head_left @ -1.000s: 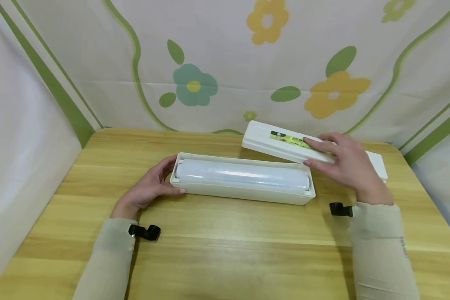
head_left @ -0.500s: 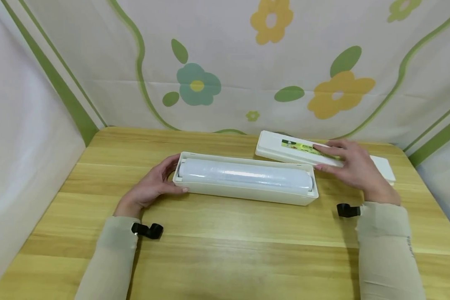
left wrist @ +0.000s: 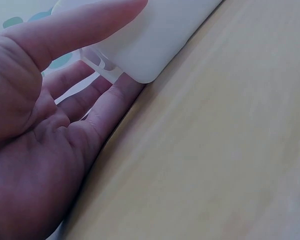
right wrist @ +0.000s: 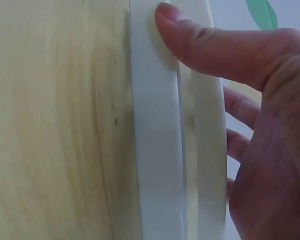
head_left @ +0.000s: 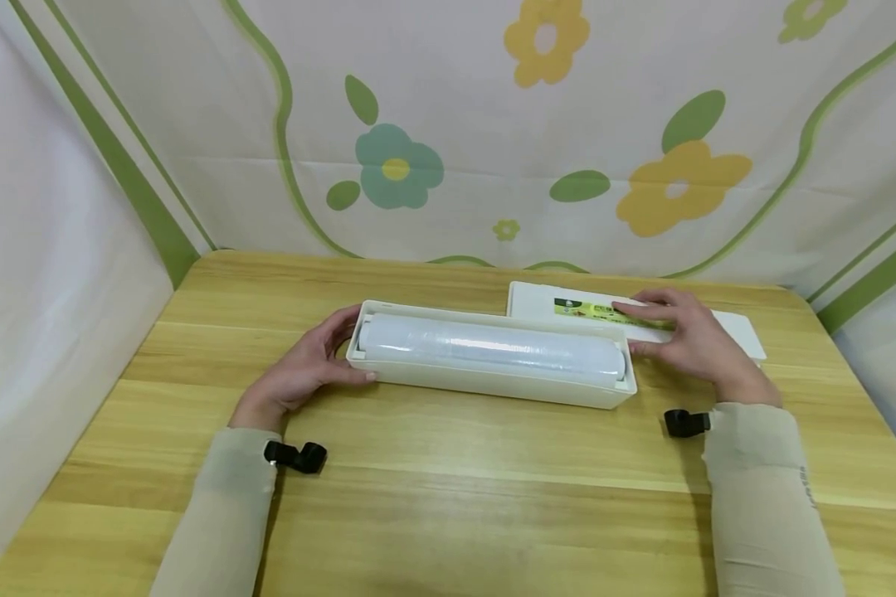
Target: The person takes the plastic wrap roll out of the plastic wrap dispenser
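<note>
Plainly, the box (head_left: 493, 386) has its left end within the left grip (head_left: 299, 370).

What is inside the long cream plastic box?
A glossy white cylindrical roll lies lengthwise in the box. The roll's underside and the box's floor beneath it are covered.

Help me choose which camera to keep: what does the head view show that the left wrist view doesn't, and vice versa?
Head only: the white roll, the labelled lid and the right hand.

Left wrist only: the palm of the left hand.

Both: the left hand, the box, the wooden table and the patterned cloth.
</note>
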